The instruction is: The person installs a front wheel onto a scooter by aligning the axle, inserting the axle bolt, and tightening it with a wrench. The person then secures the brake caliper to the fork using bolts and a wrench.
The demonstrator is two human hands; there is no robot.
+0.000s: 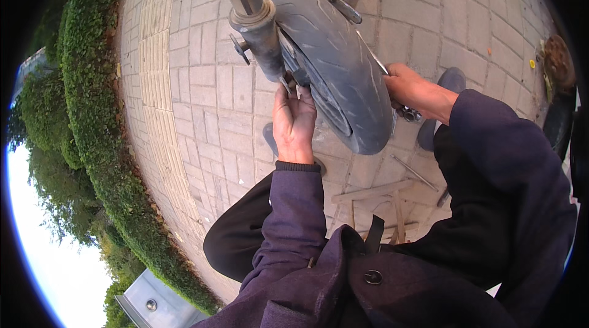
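A scooter's front wheel with a worn grey tyre (pixel 343 52) stands between two fork legs. My left hand (pixel 295 122) is palm up below the lower end of the left fork leg (pixel 261 33). Its fingertips are closed around a small dark metal part (pixel 300 76) beside the wheel hub; the part's kind is unclear. On the tyre's right side my right hand (pixel 420 90) is closed at the end of a thin metal rod (pixel 374 55), its fingertips partly hidden behind the tyre. Just under that hand shows a shiny round metal piece (pixel 410 114).
Between my feet, wooden strips (pixel 374 192) and a thin metal bar (pixel 414 173) lie on the paving bricks (pixel 227 101). A rusty round part (pixel 558 61) is at the far right. A green hedge (pixel 98 113) runs along the left, with a grey metal box (pixel 156 303) lower down.
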